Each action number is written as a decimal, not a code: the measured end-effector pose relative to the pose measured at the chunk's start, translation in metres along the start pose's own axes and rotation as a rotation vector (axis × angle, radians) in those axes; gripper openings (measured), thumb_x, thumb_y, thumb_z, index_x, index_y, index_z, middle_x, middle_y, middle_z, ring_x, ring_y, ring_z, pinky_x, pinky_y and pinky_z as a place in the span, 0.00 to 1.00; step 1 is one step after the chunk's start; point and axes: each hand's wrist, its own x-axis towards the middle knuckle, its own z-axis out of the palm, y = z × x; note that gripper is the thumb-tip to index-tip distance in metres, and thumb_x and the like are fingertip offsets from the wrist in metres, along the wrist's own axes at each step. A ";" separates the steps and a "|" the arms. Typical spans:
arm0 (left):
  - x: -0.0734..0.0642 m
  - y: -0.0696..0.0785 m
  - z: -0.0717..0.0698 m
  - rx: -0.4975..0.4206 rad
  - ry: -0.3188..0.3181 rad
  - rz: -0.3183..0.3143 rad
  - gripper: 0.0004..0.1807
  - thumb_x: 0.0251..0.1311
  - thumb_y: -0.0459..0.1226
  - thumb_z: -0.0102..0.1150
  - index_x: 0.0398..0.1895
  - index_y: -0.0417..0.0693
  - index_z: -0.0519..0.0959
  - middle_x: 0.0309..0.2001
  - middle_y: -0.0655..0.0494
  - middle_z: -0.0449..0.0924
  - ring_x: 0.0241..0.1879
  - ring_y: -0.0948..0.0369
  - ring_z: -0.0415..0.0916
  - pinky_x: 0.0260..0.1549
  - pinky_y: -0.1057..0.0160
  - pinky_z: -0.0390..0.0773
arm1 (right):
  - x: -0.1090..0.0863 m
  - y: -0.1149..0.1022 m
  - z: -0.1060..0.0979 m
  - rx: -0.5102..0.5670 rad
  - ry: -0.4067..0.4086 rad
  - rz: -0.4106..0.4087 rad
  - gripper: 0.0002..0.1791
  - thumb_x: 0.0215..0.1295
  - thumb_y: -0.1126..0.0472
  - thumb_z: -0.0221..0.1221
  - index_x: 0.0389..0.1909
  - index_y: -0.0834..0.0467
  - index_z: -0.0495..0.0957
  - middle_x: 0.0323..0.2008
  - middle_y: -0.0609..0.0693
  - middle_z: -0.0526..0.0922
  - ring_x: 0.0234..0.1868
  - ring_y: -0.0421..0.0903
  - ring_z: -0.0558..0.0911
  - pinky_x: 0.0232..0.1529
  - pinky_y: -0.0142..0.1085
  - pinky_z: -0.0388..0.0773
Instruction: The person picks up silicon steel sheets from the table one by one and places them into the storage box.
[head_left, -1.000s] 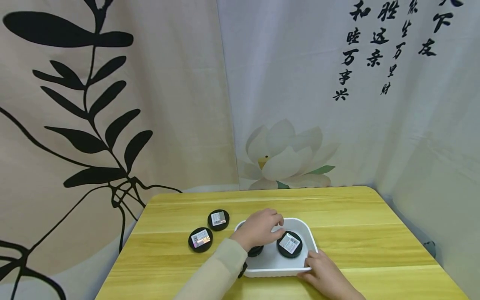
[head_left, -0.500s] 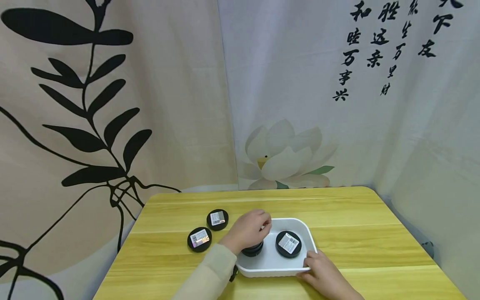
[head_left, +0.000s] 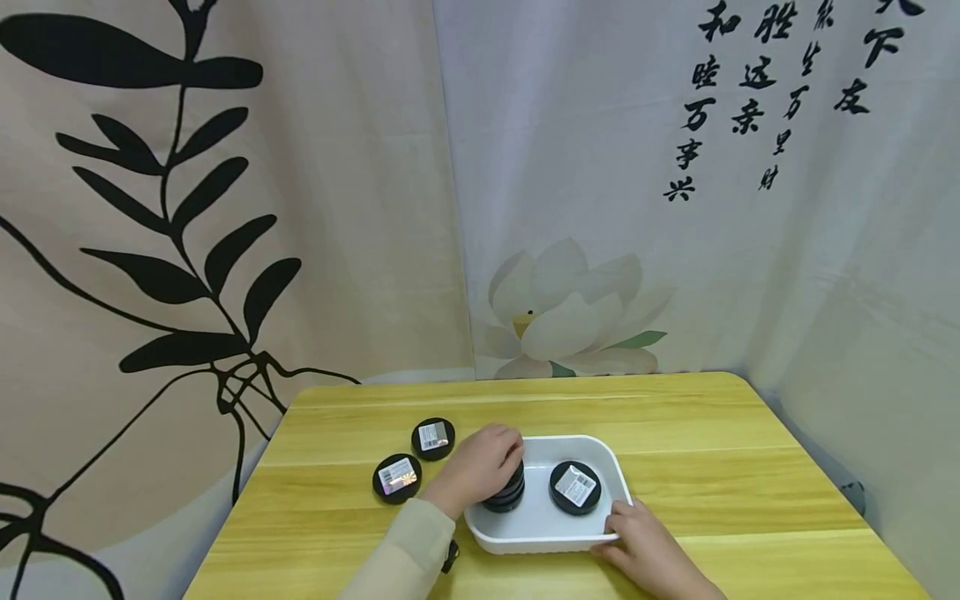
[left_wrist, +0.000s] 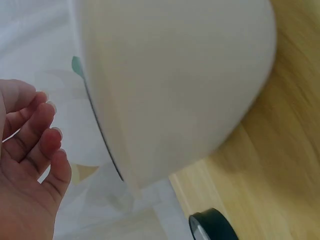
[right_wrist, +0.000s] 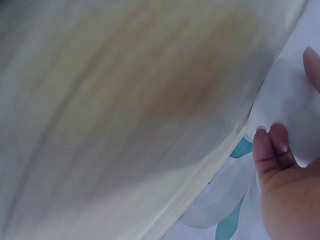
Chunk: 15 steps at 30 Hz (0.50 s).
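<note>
A white tray [head_left: 540, 546] stands on the table in the head view. In its left end is a stack of black round discs [head_left: 504, 502]; one more labelled black disc [head_left: 576, 488] lies flat toward its right end. My left hand [head_left: 480, 468] hangs at the stack, partly covering it. In the left wrist view, its fingers [left_wrist: 52, 142] are loosely curved above the tray's rim, with no disc showing among them. My right hand [head_left: 643, 533] grips the tray's near right corner, its thumb and fingers on either side of the wall.
Two labelled black discs [head_left: 397, 478] lie on the wooden table [head_left: 750, 483] left of the tray. A printed cloth [head_left: 360, 208] with plant and flower pictures hangs behind the table. A light sleeve [head_left: 408, 550] covers my left forearm.
My left hand has moved left from above the middle of the tray to the stack, uncovering more of it. My right hand keeps its grip on the tray's corner.
</note>
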 end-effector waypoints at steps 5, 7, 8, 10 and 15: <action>-0.007 -0.005 0.000 0.007 0.008 -0.015 0.11 0.76 0.45 0.49 0.45 0.54 0.81 0.41 0.62 0.82 0.44 0.64 0.77 0.51 0.60 0.81 | 0.001 -0.001 -0.001 0.000 -0.010 0.003 0.12 0.53 0.47 0.73 0.22 0.44 0.79 0.29 0.31 0.71 0.36 0.35 0.71 0.37 0.36 0.73; -0.010 -0.007 0.000 0.019 0.017 -0.015 0.11 0.76 0.44 0.49 0.45 0.54 0.81 0.41 0.62 0.81 0.44 0.64 0.77 0.50 0.60 0.81 | 0.002 -0.001 -0.001 0.001 -0.009 0.001 0.12 0.53 0.47 0.73 0.22 0.44 0.79 0.29 0.31 0.71 0.36 0.35 0.71 0.38 0.36 0.73; -0.011 -0.008 0.001 0.022 0.023 -0.013 0.10 0.76 0.44 0.50 0.44 0.54 0.81 0.40 0.62 0.81 0.43 0.64 0.77 0.49 0.60 0.81 | 0.002 -0.001 -0.001 0.001 -0.006 -0.005 0.13 0.53 0.47 0.73 0.22 0.45 0.79 0.29 0.31 0.71 0.36 0.35 0.71 0.38 0.36 0.73; -0.013 -0.010 0.001 0.027 0.032 -0.012 0.09 0.75 0.44 0.51 0.43 0.54 0.81 0.39 0.63 0.80 0.42 0.64 0.76 0.48 0.61 0.80 | 0.001 -0.001 0.000 0.003 -0.001 -0.012 0.13 0.53 0.47 0.73 0.21 0.45 0.79 0.29 0.31 0.72 0.36 0.36 0.71 0.37 0.36 0.73; -0.018 -0.015 0.000 0.027 0.057 -0.003 0.07 0.74 0.44 0.54 0.41 0.55 0.81 0.38 0.64 0.79 0.42 0.64 0.76 0.47 0.61 0.80 | 0.001 0.000 0.000 0.006 -0.020 0.008 0.12 0.53 0.47 0.73 0.22 0.45 0.80 0.30 0.31 0.72 0.36 0.35 0.70 0.37 0.36 0.72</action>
